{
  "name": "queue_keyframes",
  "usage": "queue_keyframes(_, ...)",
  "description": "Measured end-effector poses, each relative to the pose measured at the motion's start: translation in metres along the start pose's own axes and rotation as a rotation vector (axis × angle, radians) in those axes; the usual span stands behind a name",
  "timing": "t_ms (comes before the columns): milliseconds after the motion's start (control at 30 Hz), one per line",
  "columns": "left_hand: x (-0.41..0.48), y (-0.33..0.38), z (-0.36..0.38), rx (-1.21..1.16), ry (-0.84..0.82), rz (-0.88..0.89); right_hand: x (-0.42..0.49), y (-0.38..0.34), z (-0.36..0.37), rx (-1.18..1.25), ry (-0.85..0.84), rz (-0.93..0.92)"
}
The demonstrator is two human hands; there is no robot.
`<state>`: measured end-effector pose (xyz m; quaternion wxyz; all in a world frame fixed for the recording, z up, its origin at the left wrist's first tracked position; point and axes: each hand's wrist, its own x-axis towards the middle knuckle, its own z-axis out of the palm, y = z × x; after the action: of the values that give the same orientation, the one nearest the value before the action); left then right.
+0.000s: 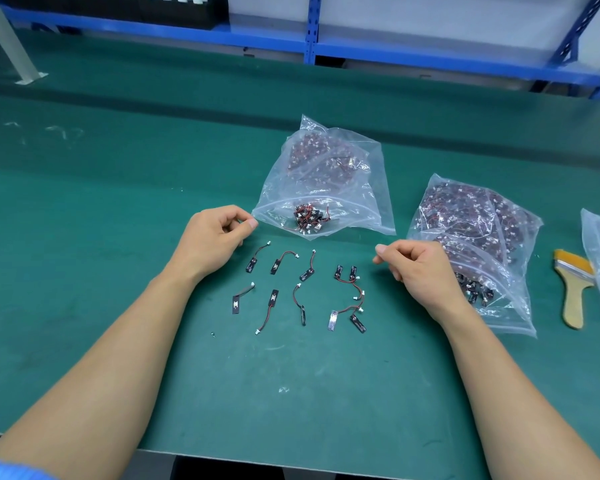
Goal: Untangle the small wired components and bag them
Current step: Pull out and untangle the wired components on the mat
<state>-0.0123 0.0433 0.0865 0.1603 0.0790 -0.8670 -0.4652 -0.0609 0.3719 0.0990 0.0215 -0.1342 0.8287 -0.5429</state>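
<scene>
Beside the wired components (273, 296), left hand (212, 242) and right hand (421, 271), fingers (400, 253) curled, empty.

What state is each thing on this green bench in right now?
Left grip: fingers curled, thumb at the middle bag's corner; pinching unclear.
Right grip: fingers curled, nothing visible held.
Six single components: separated, laid in rows.
Wired cluster: wires tangled together.
Middle bag: lying flat, small pile inside.
Right bag: lying, stuffed full.
Brush: lying flat, untouched.
</scene>
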Motion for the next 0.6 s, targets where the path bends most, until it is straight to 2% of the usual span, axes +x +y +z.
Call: queue_keyframes(600, -0.0004, 0.0010, 0.0000, -0.004, 0.002, -0.014, 0.0003, -0.0001, 0.0004, -0.010, -0.009, -0.002)
